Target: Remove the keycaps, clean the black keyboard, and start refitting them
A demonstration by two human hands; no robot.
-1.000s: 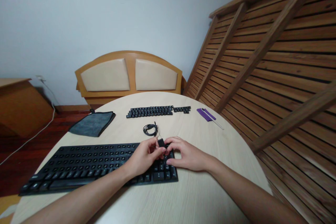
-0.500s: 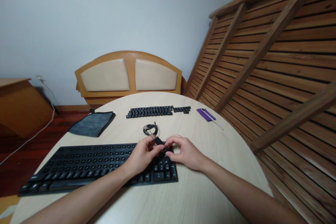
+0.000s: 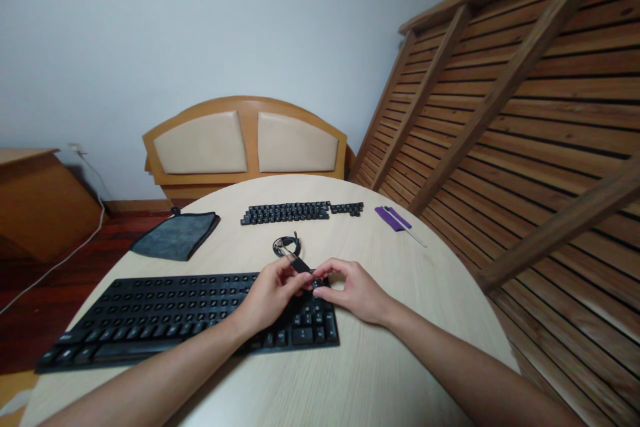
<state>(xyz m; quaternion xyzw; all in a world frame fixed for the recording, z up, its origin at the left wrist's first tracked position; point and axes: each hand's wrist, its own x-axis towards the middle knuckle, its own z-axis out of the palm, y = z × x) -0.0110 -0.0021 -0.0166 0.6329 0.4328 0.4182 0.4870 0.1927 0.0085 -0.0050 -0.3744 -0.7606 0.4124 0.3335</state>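
Left hand (image 3: 270, 293): fingers closed on a black-handled tool (image 3: 300, 265), gripped between thumb and index. The tool's thin wire end points away from the wearer, beyond the left fingertips. Right hand (image 3: 356, 293): thumb and index look pinched on a small black piece (image 3: 317, 283), just right of the left fingertips and next to the tool's near end; other fingers curled. Can't tell if the piece is a keycap, or if it touches the tool.

Change: tool was more upright a second ago, now leans left and away; right fingers now close round the piece. Means the wire end faces away from the keys and the piece looks to be in the right hand's care.

Keyboard (image 3: 165, 303) under the left hand and forearm, right end below both hands. Left of the hand, upper rows show bare sockets; nearer rows keep caps, as does the right-end block.

Just beyond the hands: coiled black cable (image 3: 280, 241). Farther out: loose keycaps (image 3: 285, 212) in rows. Beyond left hand, leftward: folded grey cloth (image 3: 173, 237). Beyond right hand, rightward: purple cloth (image 3: 392, 221), thin stick (image 3: 410, 235) across it. All on the pale counter (image 3: 380, 373).
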